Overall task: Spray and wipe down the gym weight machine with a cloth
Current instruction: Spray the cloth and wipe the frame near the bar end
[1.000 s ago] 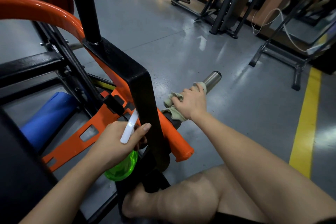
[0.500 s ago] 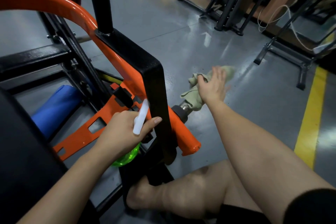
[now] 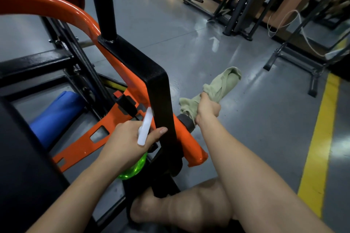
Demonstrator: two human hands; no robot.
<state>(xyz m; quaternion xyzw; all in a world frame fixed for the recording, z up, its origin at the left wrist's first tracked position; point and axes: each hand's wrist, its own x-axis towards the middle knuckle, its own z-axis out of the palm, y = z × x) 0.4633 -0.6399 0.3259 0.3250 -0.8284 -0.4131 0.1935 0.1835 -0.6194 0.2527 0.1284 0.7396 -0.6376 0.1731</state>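
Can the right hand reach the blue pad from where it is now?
Probably not directly: the right hand grips the cloth beyond the black post and the orange arm, and both stand between it and the blue pad.

Two hands showed, left hand and right hand; one cloth, one spray bottle, one blue pad mid-left, one yellow line at right.
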